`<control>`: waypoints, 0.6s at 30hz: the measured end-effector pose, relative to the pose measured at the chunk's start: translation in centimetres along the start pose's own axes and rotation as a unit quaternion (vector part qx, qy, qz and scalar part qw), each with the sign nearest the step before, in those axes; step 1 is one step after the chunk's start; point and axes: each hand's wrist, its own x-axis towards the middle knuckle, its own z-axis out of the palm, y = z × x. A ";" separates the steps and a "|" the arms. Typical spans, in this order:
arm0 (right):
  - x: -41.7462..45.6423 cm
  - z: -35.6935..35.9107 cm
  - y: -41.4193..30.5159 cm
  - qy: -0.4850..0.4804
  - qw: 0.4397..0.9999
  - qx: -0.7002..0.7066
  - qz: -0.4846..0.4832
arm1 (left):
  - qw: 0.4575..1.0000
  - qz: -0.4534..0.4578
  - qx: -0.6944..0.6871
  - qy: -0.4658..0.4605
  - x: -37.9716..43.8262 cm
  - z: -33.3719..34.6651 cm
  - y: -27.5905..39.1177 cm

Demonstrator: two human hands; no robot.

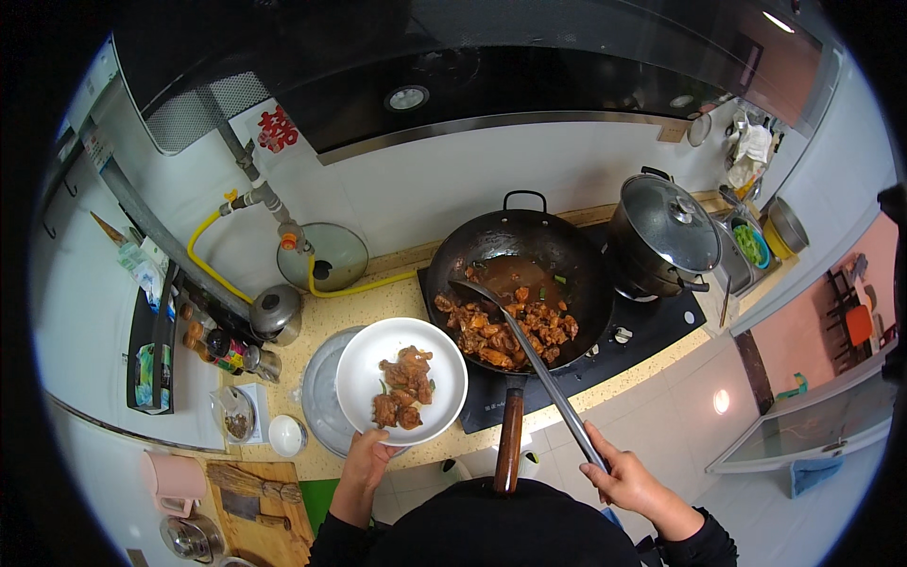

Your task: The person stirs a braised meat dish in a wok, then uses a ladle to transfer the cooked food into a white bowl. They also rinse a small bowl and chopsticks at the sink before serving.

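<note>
My left hand (368,457) grips the near rim of a white bowl (358,361) to the left of the wok. Several pieces of browned meat (407,383) with bits of green lie in the bowl. In my right hand (620,471) is the long metal handle of a cooking ladle (545,372). Its head dips into a black wok (581,262), among chunks of braised meat (496,337) and brown sauce (514,273). The wok's wooden handle (509,439) points towards my body. What the ladle's head holds cannot be made out.
A lidded pot (662,234) stands on the black gas hob (659,319) right of the wok. A round metal tray (322,397) lies partly under the bowl. At left are a small lidded pot (276,315), a yellow gas hose (354,289) and a cleaver (241,504) on a wooden board (283,478).
</note>
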 end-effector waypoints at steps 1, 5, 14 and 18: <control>0.0 0.0 0.0 0.000 1.000 0.007 0.003 | 1.000 0.002 0.001 -0.002 0.0 0.0 0.0; 0.3 0.0 0.1 -0.007 0.999 0.031 0.007 | 1.000 0.003 0.003 -0.002 0.2 -0.6 -0.3; 1.0 0.1 0.2 -0.021 0.995 0.096 0.007 | 1.000 0.018 0.017 -0.003 0.1 -0.6 -0.3; 1.4 0.1 1.1 -0.023 0.989 0.146 0.006 | 1.000 0.009 0.022 -0.004 0.2 -0.8 -0.2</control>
